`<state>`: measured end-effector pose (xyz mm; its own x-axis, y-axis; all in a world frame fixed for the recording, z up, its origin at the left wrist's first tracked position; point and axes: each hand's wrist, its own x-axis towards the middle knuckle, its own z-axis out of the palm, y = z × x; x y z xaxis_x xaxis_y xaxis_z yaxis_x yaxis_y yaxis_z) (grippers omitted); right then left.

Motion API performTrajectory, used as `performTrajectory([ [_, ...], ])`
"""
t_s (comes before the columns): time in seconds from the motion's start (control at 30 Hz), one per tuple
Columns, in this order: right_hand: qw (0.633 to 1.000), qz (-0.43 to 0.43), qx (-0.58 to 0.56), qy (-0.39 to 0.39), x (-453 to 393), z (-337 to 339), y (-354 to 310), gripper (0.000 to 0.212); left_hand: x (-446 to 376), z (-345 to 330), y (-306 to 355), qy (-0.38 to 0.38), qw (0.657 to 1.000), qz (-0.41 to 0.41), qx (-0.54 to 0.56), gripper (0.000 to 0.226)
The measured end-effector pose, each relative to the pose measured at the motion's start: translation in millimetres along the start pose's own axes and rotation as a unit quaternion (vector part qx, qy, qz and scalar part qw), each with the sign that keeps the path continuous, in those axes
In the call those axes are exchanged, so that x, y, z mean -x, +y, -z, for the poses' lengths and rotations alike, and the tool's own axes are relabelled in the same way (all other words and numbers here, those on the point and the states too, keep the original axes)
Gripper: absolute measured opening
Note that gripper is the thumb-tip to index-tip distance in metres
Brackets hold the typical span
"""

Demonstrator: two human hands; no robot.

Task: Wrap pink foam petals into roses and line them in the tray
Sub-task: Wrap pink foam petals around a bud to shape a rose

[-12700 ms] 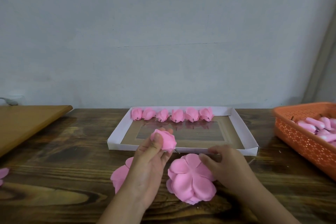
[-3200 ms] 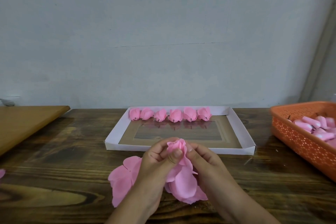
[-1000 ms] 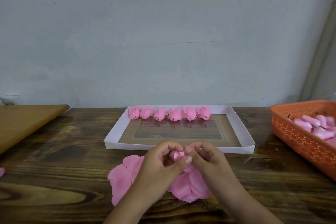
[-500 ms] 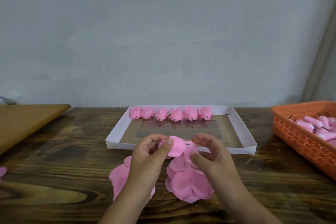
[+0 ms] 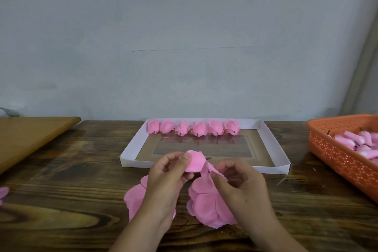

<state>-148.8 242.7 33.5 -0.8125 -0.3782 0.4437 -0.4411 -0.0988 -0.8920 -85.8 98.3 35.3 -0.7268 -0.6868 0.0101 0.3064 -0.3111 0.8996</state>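
A: What sits at the worktop's (image 5: pixel 61 180) left edge?

B: A tan wooden board (image 5: pixel 26 139) lies at the far left corner, and a scrap of pink foam (image 5: pixel 3 193) pokes in at the left edge, nearer the front.

A: And the hands?

B: The left hand (image 5: pixel 163 186) is near the front edge at the middle, thumb and fingers pinching a rolled pink foam bud (image 5: pixel 194 161) held up just in front of the tray's near wall. Under that hand a flat cluster of pink petals (image 5: pixel 135 200) lies on the wood. The right hand (image 5: pixel 241 186) is just beside it, fingers curled, pinching the upper petal of a second flat petal piece (image 5: pixel 206 206) whose top is lifted toward the bud and touches it; the rest lies on the wood.

A: Where are the finished roses?

B: Six pink foam roses (image 5: pixel 193 128) stand in one row along the far wall of the white cardboard tray (image 5: pixel 131 145), from its far left corner rightward, short of the far right corner. The tray lies at the middle of the worktop, beyond the hands.

A: And to the right?

B: An orange perforated basket (image 5: pixel 337 155) sits at the right edge, holding pink foam buds (image 5: pixel 356 141); a few have dark stem ends showing.
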Motion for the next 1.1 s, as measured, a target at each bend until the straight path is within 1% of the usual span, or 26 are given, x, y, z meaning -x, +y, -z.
performTrajectory([
  [0.07, 0.999, 0.027, 0.022, -0.006, 1.6, -0.8, 2.5, 0.019, 0.6, -0.8, -2.1, -0.004, 1.0, 0.01, 0.011, 0.006],
  [0.1, 0.999, 0.038, 0.034, -0.01, 2.4, -1.1, 4.1, 0.025, 1.3, -1.2, -2.8, -0.01, 1.0, 0.014, 0.019, 0.012],
  [0.17, 0.996, 0.062, 0.06, -0.017, 3.5, -2.2, 5.9, 0.03, 2.6, -1.2, -3.2, -0.022, 0.999, 0.021, 0.037, 0.03],
  [0.23, 0.996, 0.066, 0.058, -0.017, 4.2, -2.8, 5.2, 0.026, 3.4, -0.7, -2.6, -0.03, 0.998, 0.028, 0.052, 0.035],
  [0.33, 1.0, 0.027, 0.007, -0.014, 4.4, -3.0, 0.2, 0.01, 3.1, -0.9, -2.1, -0.032, 0.998, 0.029, 0.048, 0.034],
  [0.37, 1.0, 0.012, -0.003, -0.003, 3.9, -2.6, -0.3, 0.008, 2.8, -0.9, -2.7, -0.034, 0.998, 0.026, 0.039, 0.031],
  [0.43, 1.0, -0.01, -0.015, 0.022, 2.5, -0.8, 0.4, 0.012, 3.5, -1.4, -3.1, -0.042, 0.999, 0.018, 0.015, 0.024],
  [0.5, 0.999, -0.018, -0.029, 0.03, 1.8, 0.5, 0.0, 0.013, 5.2, -2.2, -3.8, -0.053, 0.998, 0.006, -0.019, 0.026],
  [0.6, 1.0, 0.017, -0.015, 0.012, 3.7, 0.3, 0.0, 0.015, 6.3, -3.5, -5.9, -0.052, 0.998, -0.004, -0.043, 0.033],
  [0.67, 0.996, 0.078, 0.033, -0.009, 6.1, -1.2, 1.9, 0.018, 7.3, -4.4, -7.1, -0.049, 0.998, -0.006, -0.049, 0.035],
  [0.73, 0.985, 0.144, 0.091, -0.031, 8.1, -3.0, 3.8, 0.012, 8.4, -5.1, -7.7, -0.044, 0.997, -0.002, -0.056, 0.035],
  [0.8, 0.973, 0.179, 0.139, -0.047, 9.0, -3.5, 6.5, 0.015, 8.9, -5.4, -8.0, -0.04, 0.997, 0.004, -0.064, 0.037],
  [0.87, 0.967, 0.184, 0.164, -0.062, 8.7, -3.1, 8.7, 0.016, 9.3, -5.2, -7.8, -0.043, 0.997, 0.009, -0.068, 0.04],
  [0.9, 0.966, 0.184, 0.166, -0.069, 8.5, -2.9, 8.8, 0.013, 9.4, -4.8, -7.6, -0.047, 0.996, 0.011, -0.069, 0.041],
  [0.97, 0.969, 0.179, 0.152, -0.079, 8.1, -3.1, 7.8, 0.006, 9.4, -4.4, -7.3, -0.054, 0.996, 0.015, -0.072, 0.043],
  [1.1, 0.978, 0.155, 0.123, -0.073, 8.2, -2.9, 7.7, 0.007, 10.0, -5.2, -7.4, -0.059, 0.995, 0.011, -0.079, 0.039],
])
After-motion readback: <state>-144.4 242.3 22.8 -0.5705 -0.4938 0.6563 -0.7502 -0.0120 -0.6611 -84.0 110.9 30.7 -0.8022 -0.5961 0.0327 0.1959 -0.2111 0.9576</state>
